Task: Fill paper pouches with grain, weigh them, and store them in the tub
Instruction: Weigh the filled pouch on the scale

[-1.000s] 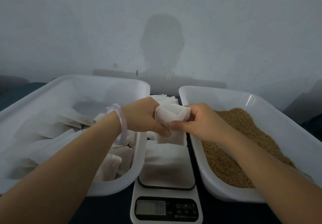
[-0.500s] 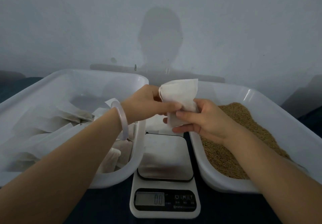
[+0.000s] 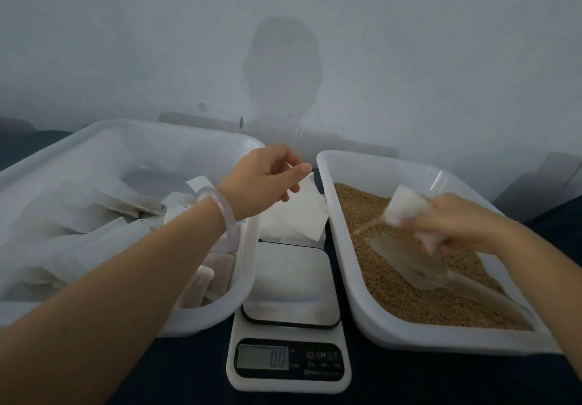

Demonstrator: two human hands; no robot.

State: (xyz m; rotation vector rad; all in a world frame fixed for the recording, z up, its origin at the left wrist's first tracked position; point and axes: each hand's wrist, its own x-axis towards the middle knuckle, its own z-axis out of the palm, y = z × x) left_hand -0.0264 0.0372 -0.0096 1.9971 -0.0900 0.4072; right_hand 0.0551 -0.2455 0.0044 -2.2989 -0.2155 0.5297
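Observation:
My right hand [image 3: 463,225], blurred by motion, grips a white paper pouch [image 3: 406,206] above the brown grain [image 3: 393,294] in the right white tub [image 3: 378,165]. A clear plastic scoop [image 3: 412,259] lies on the grain just below that hand. My left hand [image 3: 267,181] hovers with loosely curled fingers and holds nothing, above a stack of empty pouches [image 3: 296,218] between the tubs. The left white tub [image 3: 157,127] holds several filled pouches [image 3: 104,212]. A white kitchen scale [image 3: 289,360] stands in front between the tubs, its platform [image 3: 289,285] bare and its display showing 0.0.
Both tubs and the scale stand on a dark surface [image 3: 393,379] against a pale wall [image 3: 283,42]. The tubs flank the scale closely, leaving a narrow gap where the empty pouches lie.
The right hand has carried the pouch rightward over the grain tub. The left hand has let go of the pouch and stayed near the pouch stack.

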